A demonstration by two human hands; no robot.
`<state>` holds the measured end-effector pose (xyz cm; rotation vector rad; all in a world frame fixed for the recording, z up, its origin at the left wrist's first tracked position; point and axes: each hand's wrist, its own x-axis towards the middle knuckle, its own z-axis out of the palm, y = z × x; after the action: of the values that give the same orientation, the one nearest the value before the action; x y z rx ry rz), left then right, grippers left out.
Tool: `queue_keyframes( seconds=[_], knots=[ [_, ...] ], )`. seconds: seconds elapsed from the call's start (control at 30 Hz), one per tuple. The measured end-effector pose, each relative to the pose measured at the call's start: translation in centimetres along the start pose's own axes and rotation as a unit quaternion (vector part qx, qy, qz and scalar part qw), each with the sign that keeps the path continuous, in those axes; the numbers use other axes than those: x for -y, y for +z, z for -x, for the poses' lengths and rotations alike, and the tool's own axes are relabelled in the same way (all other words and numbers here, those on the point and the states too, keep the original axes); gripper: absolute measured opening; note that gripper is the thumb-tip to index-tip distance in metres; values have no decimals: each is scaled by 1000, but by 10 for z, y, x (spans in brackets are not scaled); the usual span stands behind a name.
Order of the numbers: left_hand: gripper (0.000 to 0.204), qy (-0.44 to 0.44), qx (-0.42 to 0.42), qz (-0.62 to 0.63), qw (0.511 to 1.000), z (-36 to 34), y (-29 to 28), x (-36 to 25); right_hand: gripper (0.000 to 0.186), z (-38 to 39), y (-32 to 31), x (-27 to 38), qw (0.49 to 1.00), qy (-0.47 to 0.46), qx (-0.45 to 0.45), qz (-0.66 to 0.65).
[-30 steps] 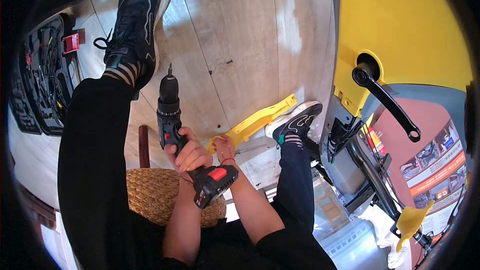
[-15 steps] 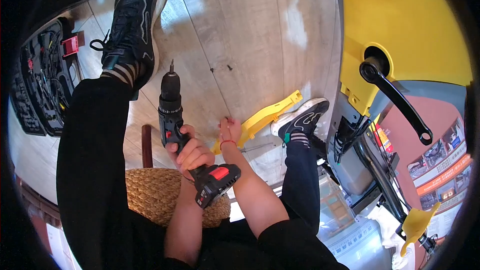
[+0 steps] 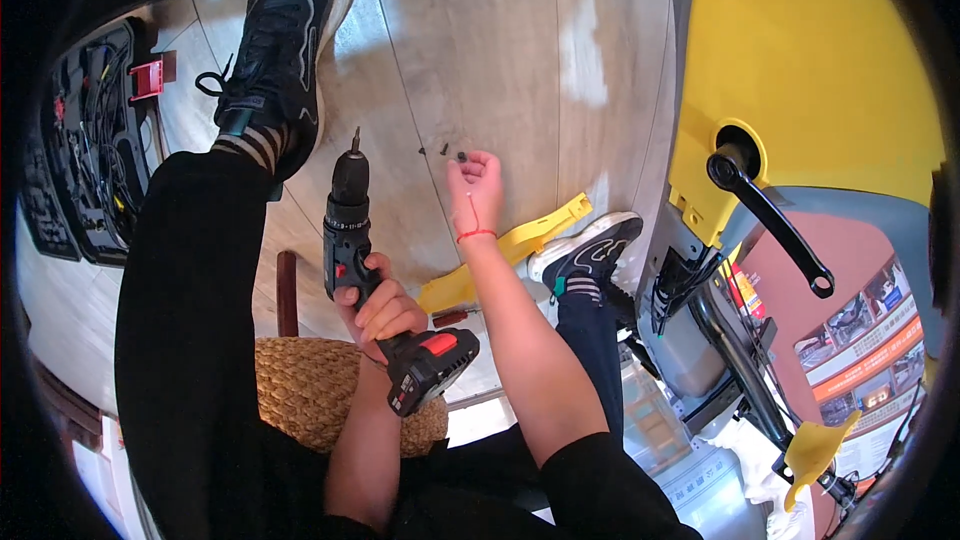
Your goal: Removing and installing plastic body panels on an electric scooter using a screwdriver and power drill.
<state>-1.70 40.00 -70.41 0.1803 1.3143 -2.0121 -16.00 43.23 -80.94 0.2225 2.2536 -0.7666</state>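
Note:
My left hand (image 3: 382,312) is wrapped round the handle of a black and red cordless drill (image 3: 347,230). The drill's bit points away from me, and its battery sits below the hand. Over the floor, my right hand (image 3: 478,188), a red cord at its wrist, pinches a small dark screw (image 3: 462,156) at its fingertips. Just left of those fingers lie a dark screw (image 3: 445,149) and another small dark piece (image 3: 422,150). A long yellow plastic strip (image 3: 540,230) rests on the floor beyond the right forearm, which hides part of it.
At right stands a yellow and grey machine housing (image 3: 800,60) with a black crank arm (image 3: 770,215). A black tool case (image 3: 95,140) lies open at the far left. My shoes (image 3: 285,40) flank the work area. A woven stool (image 3: 305,380) is beneath me.
My right hand has moved forward from beside the yellow strip to the screws on the floor. The drill stays in my left hand, nearly still. The view has shifted slightly.

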Motion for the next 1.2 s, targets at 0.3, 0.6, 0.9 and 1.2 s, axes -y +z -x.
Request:
queue_keyframes(
  seconds=[0.3,0.6,0.9,1.2],
  knots=[
    [38,46,15,32,998,2,6,0,37,13,14,37,936,-242,-60,248],
    [38,61,12,61,996,-1,0,4,23,-7,4,30,888,-347,10,302],
    [40,37,60,43,997,3,-17,-5,15,-25,-8,-8,934,-281,-54,214],
    [38,56,20,44,997,3,-5,5,18,-23,-35,-32,991,-74,-65,88]
  ],
)
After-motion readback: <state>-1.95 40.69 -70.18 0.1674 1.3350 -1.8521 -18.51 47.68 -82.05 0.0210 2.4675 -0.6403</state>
